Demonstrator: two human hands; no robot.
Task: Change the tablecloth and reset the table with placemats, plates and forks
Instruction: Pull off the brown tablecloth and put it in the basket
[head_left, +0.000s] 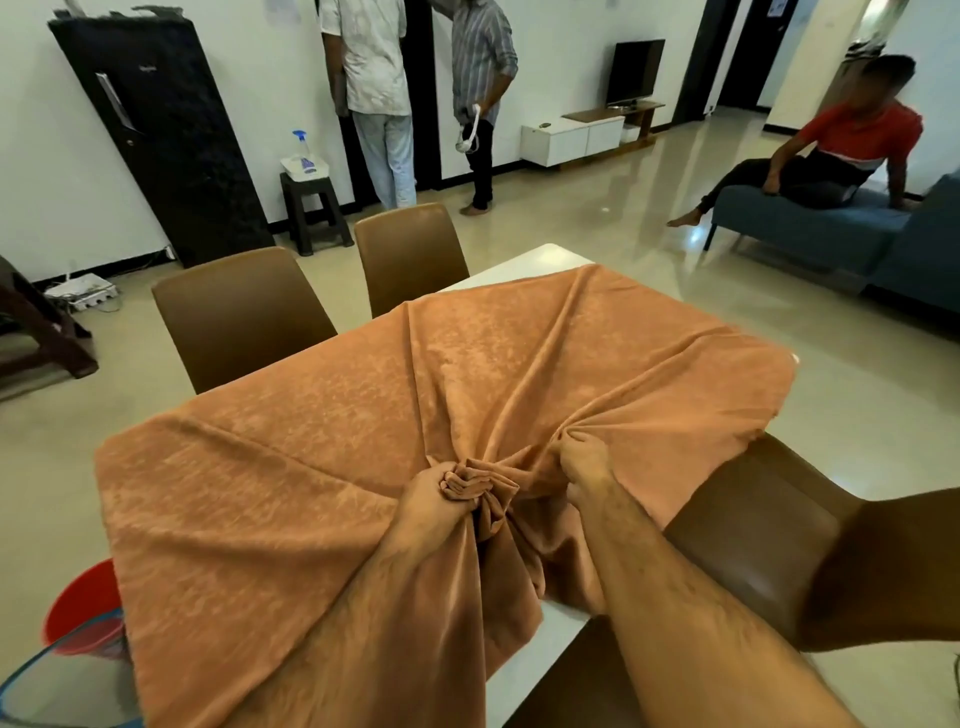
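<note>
While my left hand (441, 491) clenches bunched cloth (363, 374), my right hand (584, 467) pinches a fold, gathering it off the counter (524, 262).

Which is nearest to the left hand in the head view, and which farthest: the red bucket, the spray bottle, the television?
From the left hand, which grips the tablecloth:
1. Red bucket, low on the left, beside the table.
2. Spray bottle, on the stool by the wall.
3. Television, far right, at the back wall.

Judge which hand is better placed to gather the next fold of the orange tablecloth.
Probably right. The left hand already clutches a full bunch of the tablecloth; the right hand pinches only a small fold beside it.
</note>
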